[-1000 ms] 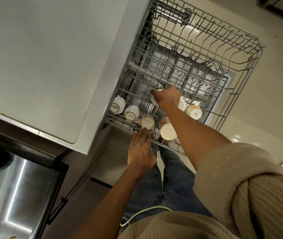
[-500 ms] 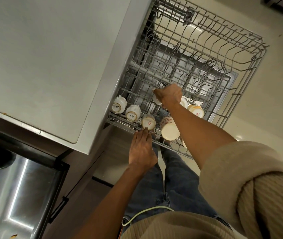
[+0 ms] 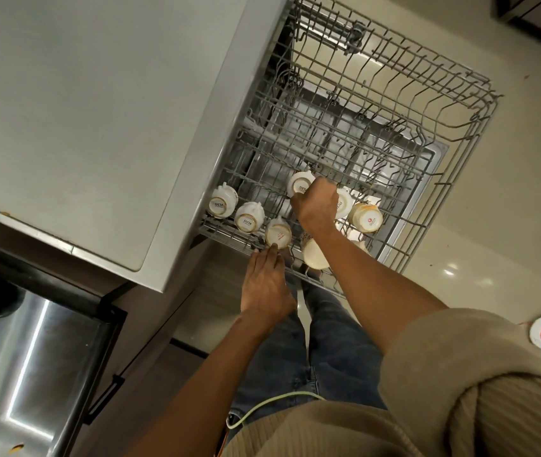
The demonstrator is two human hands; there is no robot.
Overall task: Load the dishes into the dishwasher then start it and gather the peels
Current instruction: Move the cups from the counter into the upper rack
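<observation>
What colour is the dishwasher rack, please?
Grey wire, clearest in the head view: rack.

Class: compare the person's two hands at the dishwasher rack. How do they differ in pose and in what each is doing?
The right hand curls round a white cup farther in the rack; the left hand lies flat, its straight fingertips at the near edge, holding nothing. Both reach into the same rack.

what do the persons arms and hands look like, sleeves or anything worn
Both hands, left hand and right hand, are bare: no gloves, rings or watch visible. The forearms are bare too. A beige ribbed knit sleeve is pushed up on the right arm.
</observation>
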